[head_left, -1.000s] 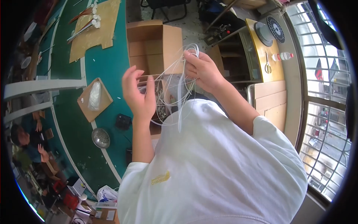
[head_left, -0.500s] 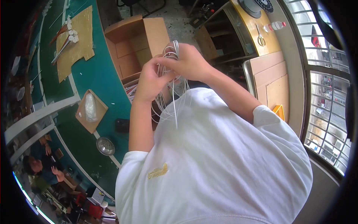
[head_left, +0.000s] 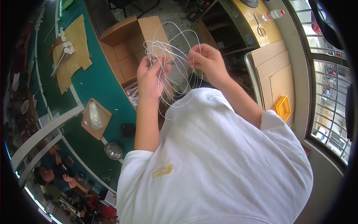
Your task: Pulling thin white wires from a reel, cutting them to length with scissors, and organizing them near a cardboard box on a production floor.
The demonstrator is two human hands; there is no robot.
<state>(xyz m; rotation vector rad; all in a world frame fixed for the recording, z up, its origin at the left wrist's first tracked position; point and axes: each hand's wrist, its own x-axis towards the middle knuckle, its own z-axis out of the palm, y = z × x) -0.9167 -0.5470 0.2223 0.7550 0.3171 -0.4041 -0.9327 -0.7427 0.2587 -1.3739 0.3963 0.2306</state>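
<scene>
Loose loops of thin white cable (head_left: 161, 45) hang between my two hands, in front of my chest. My left hand (head_left: 152, 74) is closed around the gathered bundle, with several coils spreading above and below it. To the right, my right hand (head_left: 209, 61) pinches strands of the same cable between thumb and fingers and holds them apart from the bundle. The wide loops dangle down over the front of my white shirt. Where the cable ends are, I cannot make out among the loops.
Beyond my hands stands an open cardboard box (head_left: 121, 56). The green table (head_left: 99, 82) on the left bears a cardboard sheet, a cardboard piece with a clear bag (head_left: 96, 115) and a metal bowl (head_left: 113, 151). Scissors (head_left: 260, 28) and a bottle (head_left: 274, 15) rest on the right-hand bench.
My hands were close together at the bundle; now my right hand has moved right, away from the left. The cable coils have opened out into wider loops. The view has shifted slightly.
</scene>
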